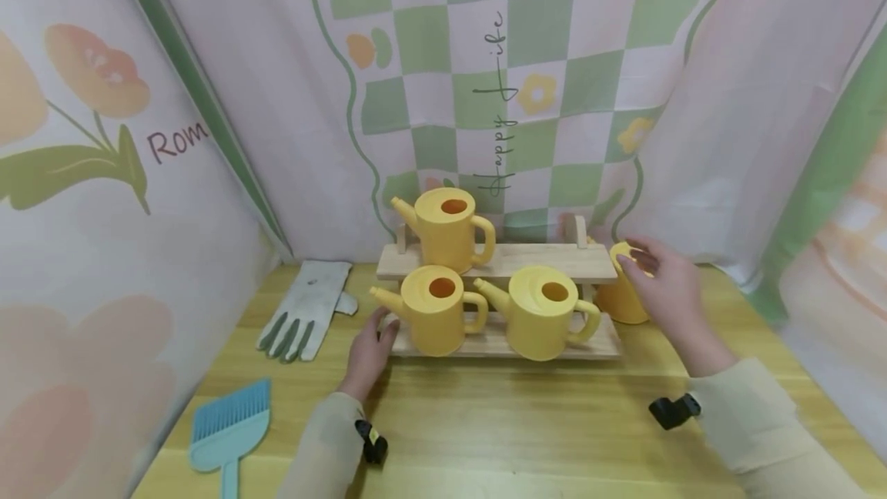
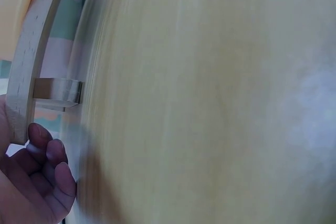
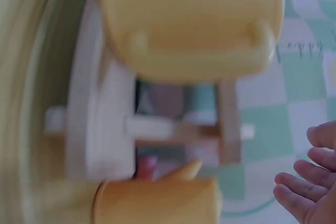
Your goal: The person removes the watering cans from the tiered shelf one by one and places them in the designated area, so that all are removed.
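Note:
A two-tier wooden shelf [image 1: 537,260] stands on the table, bearing three yellow watering cans. One watering can [image 1: 443,241] is on the upper board; below are a left can [image 1: 433,322] and a right can [image 1: 537,329], spouts pointing left. My left hand [image 1: 369,353] grips the left end of the lower board [image 2: 23,87], fingers curled beneath it. A fourth watering can [image 1: 619,300] stands on the table beyond the shelf's right end. Over it, in the head view, is my right hand [image 1: 668,287]; the right wrist view shows its loose fingers [image 3: 296,190] apart from the can [image 3: 157,203].
A white work glove [image 1: 305,306] with grey-green fingertips lies left of the shelf. Nearer the front left is a light-blue brush [image 1: 232,430]. Printed curtains [image 1: 478,98] hang behind and at both sides of the wooden table [image 1: 513,430].

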The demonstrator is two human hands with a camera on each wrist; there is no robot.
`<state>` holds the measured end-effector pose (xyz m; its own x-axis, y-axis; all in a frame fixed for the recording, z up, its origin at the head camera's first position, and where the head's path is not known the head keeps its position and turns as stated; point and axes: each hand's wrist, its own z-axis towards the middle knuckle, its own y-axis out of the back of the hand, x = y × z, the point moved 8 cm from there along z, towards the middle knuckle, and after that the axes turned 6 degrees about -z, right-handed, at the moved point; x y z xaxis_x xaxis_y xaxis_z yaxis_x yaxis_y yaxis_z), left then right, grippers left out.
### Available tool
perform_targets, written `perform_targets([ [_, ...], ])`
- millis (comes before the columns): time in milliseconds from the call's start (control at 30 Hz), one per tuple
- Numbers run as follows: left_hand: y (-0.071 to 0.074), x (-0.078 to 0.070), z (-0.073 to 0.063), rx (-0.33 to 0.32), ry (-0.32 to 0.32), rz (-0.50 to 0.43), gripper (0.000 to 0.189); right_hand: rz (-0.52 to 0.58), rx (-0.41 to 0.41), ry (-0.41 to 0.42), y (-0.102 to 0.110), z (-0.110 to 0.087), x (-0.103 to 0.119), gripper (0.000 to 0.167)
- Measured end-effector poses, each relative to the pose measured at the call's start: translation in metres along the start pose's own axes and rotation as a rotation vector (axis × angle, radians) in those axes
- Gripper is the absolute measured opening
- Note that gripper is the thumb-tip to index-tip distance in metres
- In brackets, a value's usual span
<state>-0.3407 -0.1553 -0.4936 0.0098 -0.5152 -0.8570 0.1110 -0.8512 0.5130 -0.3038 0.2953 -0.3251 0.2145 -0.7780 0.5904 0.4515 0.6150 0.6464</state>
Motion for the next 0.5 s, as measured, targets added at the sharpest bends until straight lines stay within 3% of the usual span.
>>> perform_targets([
  [233, -0.001, 0.002, 0.002, -0.005, 0.0, 0.015, 0.054, 0.102, 0.047, 0.093, -0.02, 0.011, 0.044, 0.036],
  [500, -0.001, 0.0, 0.002, -0.01, -0.023, 0.023, 0.052, 0.143, 0.129, 0.133, -0.045, 0.018, 0.072, 0.036],
])
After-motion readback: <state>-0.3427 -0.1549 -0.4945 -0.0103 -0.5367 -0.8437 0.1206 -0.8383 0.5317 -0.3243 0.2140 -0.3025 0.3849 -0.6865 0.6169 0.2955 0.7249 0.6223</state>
